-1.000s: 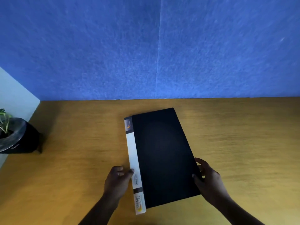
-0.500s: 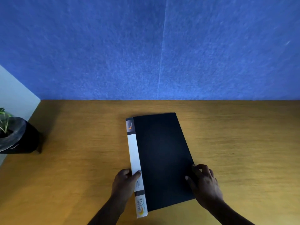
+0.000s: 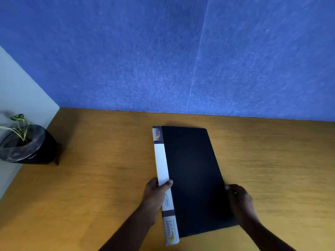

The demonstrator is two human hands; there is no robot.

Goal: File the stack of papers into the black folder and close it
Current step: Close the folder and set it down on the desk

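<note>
A blue felt wall (image 3: 163,57) fills the far half of the view, with a pale panel (image 3: 20,91) meeting it at the left. Below it a wooden surface (image 3: 101,169) spreads out toward the near edge. The black folder (image 3: 194,178) lies closed and flat on the surface, right of centre, its long side running from near to far; no papers show outside it. Its white spine (image 3: 161,163), printed "SMART LIFE" at the near end, faces left. A dark pot (image 3: 30,151) holding a small green plant (image 3: 18,124) stands at the far left edge, well apart from the folder. The left hand (image 3: 155,194) grips the spine, thumb lying over its top and fingers curled down the outer side. The right hand (image 3: 239,201) rests at the folder's right edge, fingers bunched together against that edge; whether they pinch the cover, I cannot tell.
</note>
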